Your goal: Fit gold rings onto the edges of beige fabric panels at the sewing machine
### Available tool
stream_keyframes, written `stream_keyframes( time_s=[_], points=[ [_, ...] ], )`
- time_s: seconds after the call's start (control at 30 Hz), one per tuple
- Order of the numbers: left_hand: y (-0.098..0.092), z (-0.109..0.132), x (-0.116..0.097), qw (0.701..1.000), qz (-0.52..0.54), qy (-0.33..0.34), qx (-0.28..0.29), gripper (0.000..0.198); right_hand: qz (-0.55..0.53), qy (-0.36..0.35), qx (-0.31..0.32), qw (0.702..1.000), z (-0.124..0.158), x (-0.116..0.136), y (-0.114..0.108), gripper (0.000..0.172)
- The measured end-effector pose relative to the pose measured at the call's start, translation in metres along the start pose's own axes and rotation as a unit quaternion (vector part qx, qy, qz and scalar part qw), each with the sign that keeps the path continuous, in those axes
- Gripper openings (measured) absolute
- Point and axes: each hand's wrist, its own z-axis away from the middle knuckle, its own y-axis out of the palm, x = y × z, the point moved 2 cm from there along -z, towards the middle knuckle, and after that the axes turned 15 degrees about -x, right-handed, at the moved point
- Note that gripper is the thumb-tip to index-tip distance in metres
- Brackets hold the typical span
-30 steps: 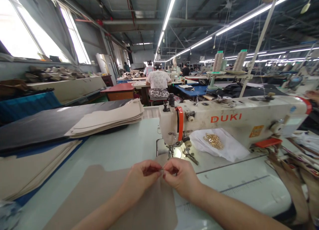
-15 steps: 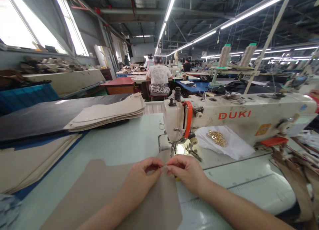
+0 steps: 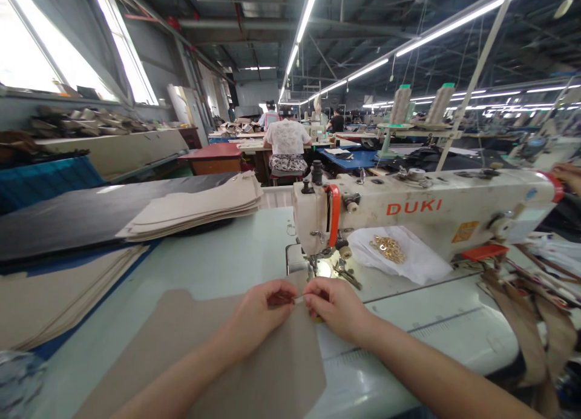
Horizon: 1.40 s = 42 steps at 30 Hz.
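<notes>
Panel: the taupe panel [image 3: 272, 370] lies across the lower middle of the frame, its narrow far end close to the foot [image 3: 313, 263]; whether that end is clamped there cannot be told
Left hand: the left hand [image 3: 261, 313], lower middle, has thumb and forefinger closed on one end of a thin bit [image 3: 298, 298]
Right hand: the right hand [image 3: 338, 307], just beside it, seems to pinch the other end, the two sets of fingertips nearly meeting
Bit: over the panel, just short of the foot; too small to tell thread from strip
Done: the panel is laid out on the table [image 3: 245, 255] and the bit is in the fingers; no finished seam can be made out
Left to do: judging by this, the bit is not yet fixed, so this piece looks at an early stage
Rings: the gold rings [image 3: 388, 249] lie heaped right of centre, touched by neither hand
Stack: the pale stack [image 3: 200, 204], left of centre, may be further pieces; finished or not cannot be told
Since half a second ago: the machine [image 3: 417, 222] sits further left in the frame, probably a head turn; the pinch and panel look much the same
Right edge: more of a co-worker's hand [image 3: 571, 175] shows now
</notes>
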Motion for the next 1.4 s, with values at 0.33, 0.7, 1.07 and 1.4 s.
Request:
stream_keyframes(
  time_s=[0.33, 0.7, 1.07, 1.4],
  points=[
    [0.015, -0.001, 0.005, 0.949, -0.210, 0.233, -0.038, 0.041, -0.034, 0.225, 0.033, 0.973, -0.006, 0.007, -0.016, 0.015],
    [0.020, 0.012, 0.012, 0.919, -0.239, 0.296, -0.102, 0.032, 0.016, 0.250, 0.082, 0.965, -0.027, 0.003, -0.004, 0.020],
    [0.031, 0.002, -0.007, 0.884, -0.236, 0.388, -0.108, 0.020, 0.089, 0.260, 0.096, 0.957, -0.033, 0.019, -0.008, 0.028],
    [0.033, 0.000, -0.007, 0.900, -0.234, 0.349, -0.111, 0.020, 0.146, 0.171, 0.077, 0.971, -0.036, 0.005, -0.008, 0.018]
  ],
)
